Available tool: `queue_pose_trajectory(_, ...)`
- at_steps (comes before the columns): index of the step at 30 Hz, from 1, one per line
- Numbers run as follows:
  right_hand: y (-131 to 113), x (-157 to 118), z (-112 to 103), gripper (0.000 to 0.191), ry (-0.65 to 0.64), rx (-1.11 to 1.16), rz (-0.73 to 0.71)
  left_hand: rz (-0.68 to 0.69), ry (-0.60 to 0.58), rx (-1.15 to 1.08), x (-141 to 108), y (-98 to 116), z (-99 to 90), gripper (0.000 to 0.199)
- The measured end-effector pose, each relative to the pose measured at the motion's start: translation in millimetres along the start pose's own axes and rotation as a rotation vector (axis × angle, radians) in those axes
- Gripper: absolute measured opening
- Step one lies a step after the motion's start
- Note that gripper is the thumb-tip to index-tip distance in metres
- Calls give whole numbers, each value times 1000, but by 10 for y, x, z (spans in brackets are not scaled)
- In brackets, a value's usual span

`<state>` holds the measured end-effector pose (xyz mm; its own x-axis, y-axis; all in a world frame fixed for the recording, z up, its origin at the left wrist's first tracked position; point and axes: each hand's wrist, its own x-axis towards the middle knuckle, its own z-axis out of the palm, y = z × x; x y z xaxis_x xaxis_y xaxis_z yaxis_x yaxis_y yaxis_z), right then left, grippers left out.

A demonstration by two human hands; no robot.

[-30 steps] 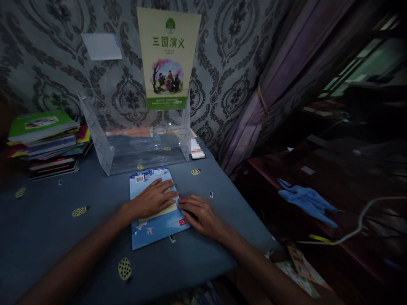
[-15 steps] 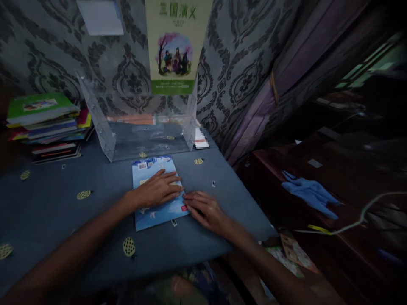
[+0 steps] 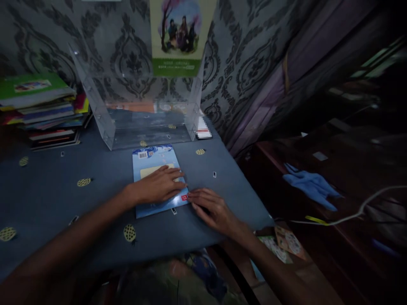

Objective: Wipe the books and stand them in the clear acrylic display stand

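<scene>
A blue booklet (image 3: pixel 151 160) lies on the table with a barcode at its far left corner, a cream panel in the middle and a small red label near its right edge. My left hand (image 3: pixel 160 184) rests flat across it, fingers stretched out to the right, covering part of the panel. At the booklet's right edge, beside the red label, is my right hand (image 3: pixel 211 209), fingers extended and thumb a little apart. Its fingertips meet the edge; whether they press on it I cannot tell.
Behind the booklet stands a clear acrylic stand (image 3: pixel 108 127) with a green-and-cream book (image 3: pixel 178 55) above it. A stack of books (image 3: pixel 41 106) sits at the left. Right of the table (image 3: pixel 104 165) are a blue cloth (image 3: pixel 311 184), a pale cable (image 3: pixel 362 207) and a purple curtain (image 3: pixel 270 101).
My view has tilted down slightly. Both hands have slid a little toward me along the booklet, so more of the cream panel shows above my left hand.
</scene>
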<state>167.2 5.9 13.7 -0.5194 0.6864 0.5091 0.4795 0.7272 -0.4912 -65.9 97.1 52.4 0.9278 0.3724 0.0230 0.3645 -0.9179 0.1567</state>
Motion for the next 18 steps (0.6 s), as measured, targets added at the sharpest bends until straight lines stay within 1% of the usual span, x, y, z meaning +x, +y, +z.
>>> queue_pose_trajectory(3,-21,-21,-13,29,12,-22,-23,7,17,-5,-9,81,7,31)
queue_pose_trajectory(6,-43,-36,-25,29,6,-30,-42,6,18,-35,-50,108,23,32)
queue_pose_trajectory(12,-51,-33,-34,20,8,-9,-50,-25,4,-74,-110,102,77,37)
queue_pose_trajectory(18,-48,-31,-40,17,14,-44,-77,-27,32,-76,-172,55,213,42)
